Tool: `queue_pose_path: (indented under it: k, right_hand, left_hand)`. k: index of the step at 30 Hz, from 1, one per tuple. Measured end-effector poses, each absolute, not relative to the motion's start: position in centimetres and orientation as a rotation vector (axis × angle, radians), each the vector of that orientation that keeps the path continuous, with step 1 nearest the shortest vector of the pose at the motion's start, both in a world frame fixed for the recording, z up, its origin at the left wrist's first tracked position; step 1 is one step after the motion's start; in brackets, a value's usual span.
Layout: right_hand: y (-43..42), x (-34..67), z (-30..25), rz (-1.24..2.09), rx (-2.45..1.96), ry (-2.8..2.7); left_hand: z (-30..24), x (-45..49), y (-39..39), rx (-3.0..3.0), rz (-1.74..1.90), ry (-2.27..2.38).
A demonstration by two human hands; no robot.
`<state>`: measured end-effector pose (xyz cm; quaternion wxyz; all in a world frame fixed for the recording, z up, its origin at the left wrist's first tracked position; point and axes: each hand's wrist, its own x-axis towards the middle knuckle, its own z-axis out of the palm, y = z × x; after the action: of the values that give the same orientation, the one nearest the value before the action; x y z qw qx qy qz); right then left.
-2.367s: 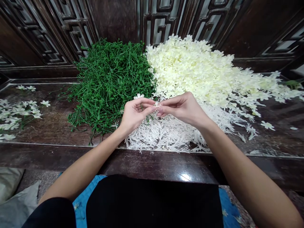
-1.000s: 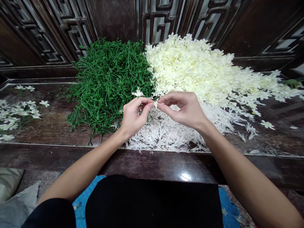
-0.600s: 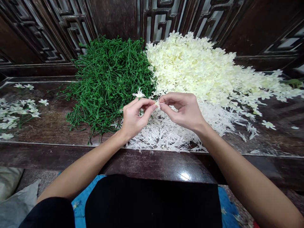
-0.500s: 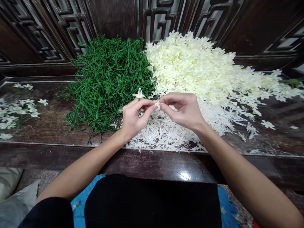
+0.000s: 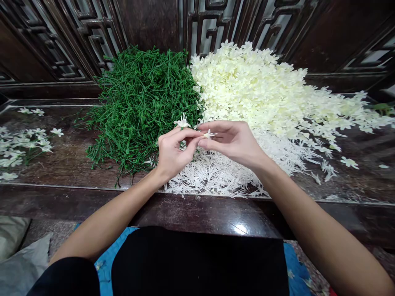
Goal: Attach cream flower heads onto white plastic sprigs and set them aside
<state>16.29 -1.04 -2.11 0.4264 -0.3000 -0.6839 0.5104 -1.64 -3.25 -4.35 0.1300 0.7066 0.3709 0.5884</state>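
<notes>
My left hand [image 5: 174,150] pinches a small white artificial flower [image 5: 208,134] between thumb and forefinger, its thin pointed strands facing right. Another white flower [image 5: 182,121] stands up from behind the same hand's fingers; the part holding it is hidden. My right hand [image 5: 236,142] is around the pinched flower, thumb and fingers apart, with the thumb tip close to my left thumb. Under both hands spreads a heap of white spiky strands [image 5: 212,174]. Green plastic stems [image 5: 145,98] are heaped behind my left hand, and cream-white blossoms [image 5: 247,86] behind my right.
Everything lies on a dark wooden bench [image 5: 70,156] backed by a carved lattice panel [image 5: 154,24]. At the far left lie several flowers with stems [image 5: 27,144]. A loose blossom [image 5: 349,162] rests at the right. Pale sacks [image 5: 24,259] are on the floor at lower left.
The fingers of my right hand have parted from a pinch on the flower's strands, which now show fanned out. My left hand keeps its pinch in nearly the same place.
</notes>
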Motion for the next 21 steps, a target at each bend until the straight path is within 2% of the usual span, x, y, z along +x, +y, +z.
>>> queue_pose_path:
  k: [9,15,21]
  right_hand:
    - [-1.1,17.1,-0.9,1.322,-0.810,-1.702]
    - [-0.9,17.2,-1.1,1.382,-0.808,-1.691]
    - [-0.3,17.7,-1.6,1.434,-0.759,-1.632]
  left_hand:
    - [-4.2,-1.7,-3.3,2.064,1.629,1.092]
    - [-4.4,-1.6,-2.9,1.830,1.664,1.033]
    - [-3.7,-2.0,-2.6,1.738,1.539,0.852]
